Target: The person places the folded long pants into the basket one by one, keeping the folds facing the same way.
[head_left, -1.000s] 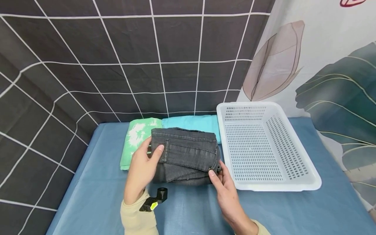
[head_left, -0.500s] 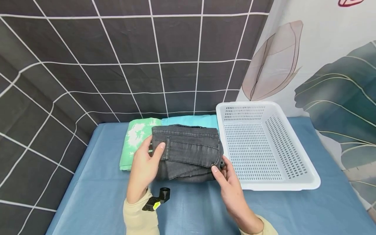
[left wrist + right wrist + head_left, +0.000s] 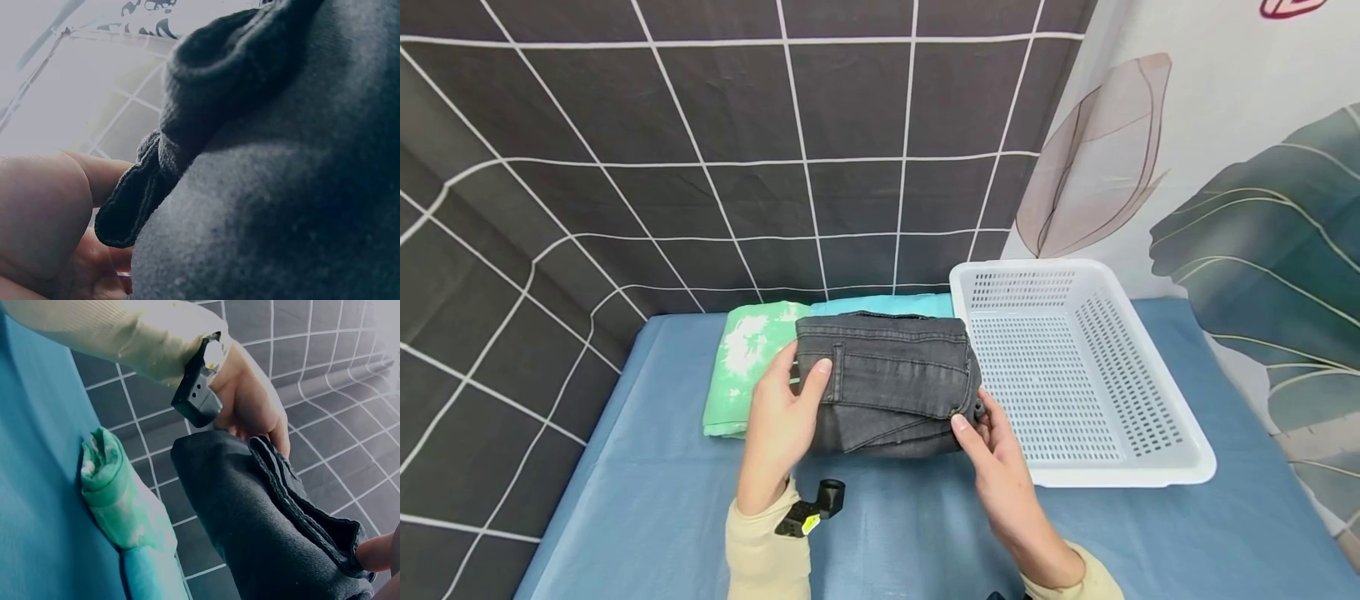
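Folded dark grey jeans [image 3: 895, 379], waistband and a belt loop showing, are held up between both hands. My left hand [image 3: 781, 425] grips the left end, thumb on the front and the other fingers behind it. At the lower right corner my right hand [image 3: 1000, 467] pinches the bundle, thumb in front. In the left wrist view the dark cloth of the jeans [image 3: 250, 187] fills most of the picture. The right wrist view shows the jeans [image 3: 250, 512] raised off the blue surface, with the left hand [image 3: 253, 403] at the far end.
Behind the jeans lie a folded green and white cloth [image 3: 741, 367] and a folded turquoise cloth [image 3: 887, 305], partly hidden. A white perforated basket [image 3: 1075, 475] stands to the right on the blue-covered table [image 3: 647, 500]. A dark gridded curtain [image 3: 850, 100] hangs behind.
Both hands have carried the jeans slightly to the right and a little upward in the head view, nearer the basket. The grip looks the same.
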A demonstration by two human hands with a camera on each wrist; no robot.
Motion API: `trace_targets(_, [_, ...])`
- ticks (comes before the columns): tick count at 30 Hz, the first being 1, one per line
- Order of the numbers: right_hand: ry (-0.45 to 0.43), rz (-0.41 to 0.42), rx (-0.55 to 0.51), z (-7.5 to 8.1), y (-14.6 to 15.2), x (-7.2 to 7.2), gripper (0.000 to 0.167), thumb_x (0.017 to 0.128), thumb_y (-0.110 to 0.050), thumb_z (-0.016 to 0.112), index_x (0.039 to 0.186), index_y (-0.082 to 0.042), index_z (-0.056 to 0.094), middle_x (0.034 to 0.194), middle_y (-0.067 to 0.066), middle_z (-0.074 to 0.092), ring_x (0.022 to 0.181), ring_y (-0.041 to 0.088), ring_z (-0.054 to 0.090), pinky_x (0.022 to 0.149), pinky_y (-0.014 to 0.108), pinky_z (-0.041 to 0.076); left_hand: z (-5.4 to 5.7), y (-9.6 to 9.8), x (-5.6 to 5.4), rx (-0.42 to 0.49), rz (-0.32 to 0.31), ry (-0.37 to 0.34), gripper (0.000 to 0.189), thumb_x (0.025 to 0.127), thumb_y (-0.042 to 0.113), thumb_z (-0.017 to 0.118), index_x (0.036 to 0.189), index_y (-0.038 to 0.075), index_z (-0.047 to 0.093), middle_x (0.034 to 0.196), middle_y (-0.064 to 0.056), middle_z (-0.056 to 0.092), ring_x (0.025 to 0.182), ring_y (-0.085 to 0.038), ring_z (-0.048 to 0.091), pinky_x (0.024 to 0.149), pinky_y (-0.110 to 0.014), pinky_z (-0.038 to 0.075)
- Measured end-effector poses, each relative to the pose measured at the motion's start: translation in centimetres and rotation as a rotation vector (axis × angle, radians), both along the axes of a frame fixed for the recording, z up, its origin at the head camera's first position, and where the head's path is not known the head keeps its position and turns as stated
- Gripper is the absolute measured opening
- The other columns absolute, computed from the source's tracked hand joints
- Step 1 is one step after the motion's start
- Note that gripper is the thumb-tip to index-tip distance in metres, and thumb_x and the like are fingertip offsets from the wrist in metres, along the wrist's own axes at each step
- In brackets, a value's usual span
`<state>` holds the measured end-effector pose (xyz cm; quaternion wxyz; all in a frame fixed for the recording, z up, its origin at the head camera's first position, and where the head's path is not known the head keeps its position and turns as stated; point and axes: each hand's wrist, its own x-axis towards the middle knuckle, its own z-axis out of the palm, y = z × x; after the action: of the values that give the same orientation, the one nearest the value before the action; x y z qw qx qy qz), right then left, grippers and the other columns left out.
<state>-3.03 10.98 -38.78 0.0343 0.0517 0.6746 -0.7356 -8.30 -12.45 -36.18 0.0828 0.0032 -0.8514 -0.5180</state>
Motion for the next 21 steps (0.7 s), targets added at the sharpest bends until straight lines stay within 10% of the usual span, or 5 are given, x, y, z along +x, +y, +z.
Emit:
trace_targets(5, [0.015, -0.009, -0.003, 0.1, 0.4, -0.2, 0.066, 0.108, -0.016, 0.047, 0.157, 0.005, 0.01, 0.156, 0.026, 0.029, 0.145, 0.032, 0.028, 0.101, 0.01, 0.034, 0.0, 0.4, -0.1, -0.003, -0.002, 0.014, 0.052, 0.103, 0.035, 0.058, 0.147, 0.009, 0.049, 0.135, -0.013, 0.058, 0.115, -0.029, 0.061, 0.092, -0.05, 0.052])
trace_targets(21, [0.005, -0.022, 0.027, 0.6, 1.7, -0.9, 0.065, 0.108, -0.017, 0.047, 0.158, 0.004, 0.011, 0.154, 0.024, 0.033, 0.137, 0.016, 0.04, 0.099, 0.01, 0.038, 0.3, 1.2, -0.9, -0.03, -0.086, 0.079, 0.045, 0.105, 0.02, 0.051, 0.147, 0.005, 0.048, 0.142, -0.015, 0.053, 0.13, -0.03, 0.051, 0.104, -0.052, 0.044])
